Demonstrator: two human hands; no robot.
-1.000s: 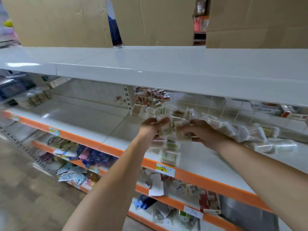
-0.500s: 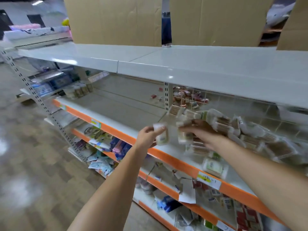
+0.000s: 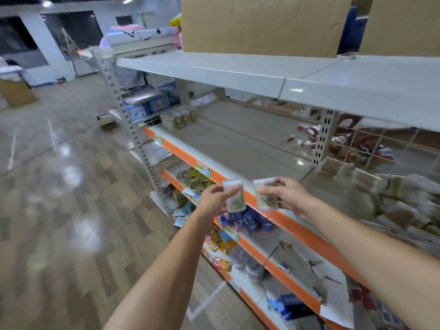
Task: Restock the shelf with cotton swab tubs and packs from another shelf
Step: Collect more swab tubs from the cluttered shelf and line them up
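My left hand pinches a small clear cotton swab pack in front of the orange shelf edge. Just to its right, my right hand grips a second swab pack. Both packs hang in the air over the aisle side of the middle shelf, whose white board is mostly bare. A blurred heap of swab packs lies on that shelf level at the right. A few swab tubs stand at the shelf's far left end.
A white top shelf carries cardboard boxes. Lower shelves with orange edges hold mixed packets and papers. A perforated upright post stands at the shelf's left end. Glossy wood-pattern floor stretches left.
Both hands have drawn back from the heap of packs, each carrying one pack, and swung left along the shelf. The view has turned left, showing more floor and the shelf's end.
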